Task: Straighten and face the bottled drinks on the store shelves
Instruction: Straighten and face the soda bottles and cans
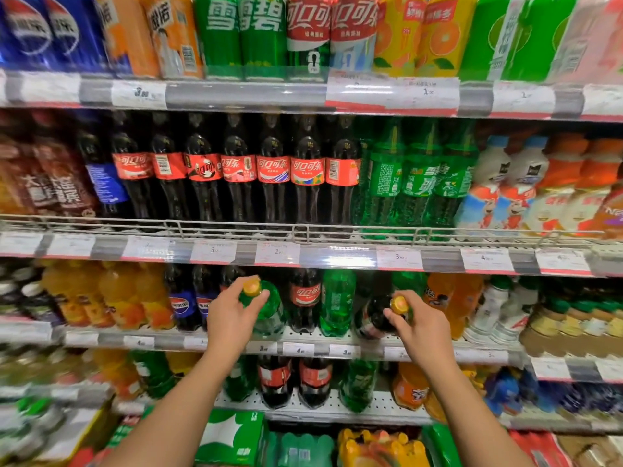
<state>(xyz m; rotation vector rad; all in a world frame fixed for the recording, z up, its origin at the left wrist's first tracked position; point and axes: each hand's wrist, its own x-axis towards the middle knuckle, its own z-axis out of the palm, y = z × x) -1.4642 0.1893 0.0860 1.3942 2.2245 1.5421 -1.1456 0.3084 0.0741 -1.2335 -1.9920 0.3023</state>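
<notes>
Head view is looking down on two bare forearms reaching toward the third shelf (pixel 303 345) from the top. Nearest, the left hand (pixel 232 318) is gripping a green bottle (pixel 269 311) just under its yellow cap, fingers curled around the neck. The right hand (pixel 421 325) is pinching the yellow cap of a dark cola bottle (pixel 377 318), which is tilting toward the person. Between these two, one upright cola bottle (pixel 305 298) and one upright green bottle (pixel 337 305) are standing at the shelf front. Beyond, on the shelf above, seven red-labelled cola bottles (pixel 236 170) are lining up behind a wire rail (pixel 303 229), with three green bottles (pixel 418 176) just beside them on the right. Farthest up, cans (pixel 263 32) are filling the top shelf.
</notes>
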